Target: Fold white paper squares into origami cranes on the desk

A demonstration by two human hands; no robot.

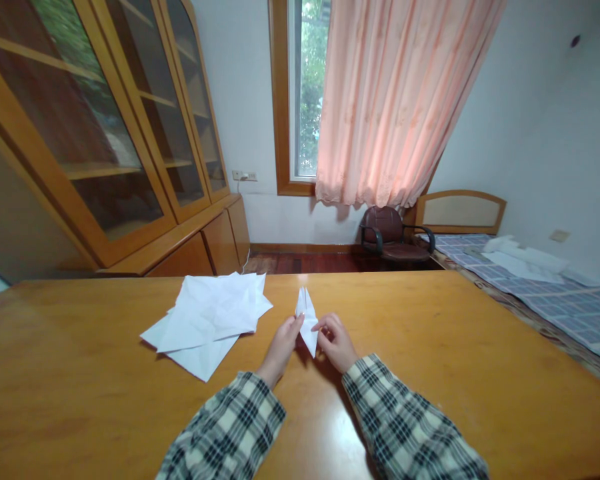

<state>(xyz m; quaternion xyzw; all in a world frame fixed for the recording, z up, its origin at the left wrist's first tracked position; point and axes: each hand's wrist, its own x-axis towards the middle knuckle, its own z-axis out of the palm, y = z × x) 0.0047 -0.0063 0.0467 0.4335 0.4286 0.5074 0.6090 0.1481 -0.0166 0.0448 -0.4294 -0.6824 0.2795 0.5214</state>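
A folded piece of white paper (307, 325), narrow and diamond-shaped, is held up over the wooden table. Its upper end splits into two slim points, and its lower end comes to one tip. My left hand (283, 343) pinches its left edge, with the thumb on the front face. At the right edge, my right hand (336, 340) has its thumb and index finger closed at the paper's side; the other fingers are curled. To the left of my hands lies a loose pile of white paper sheets (213, 317), creased and overlapping at different angles.
The wooden table (455, 373) spans the foreground. A glass-fronted cabinet (175, 200) stands behind it at left. Beyond the far edge are a dark red armchair (393, 237) and a pink curtain (380, 100). A bed (540, 287) with a checked cover is at right.
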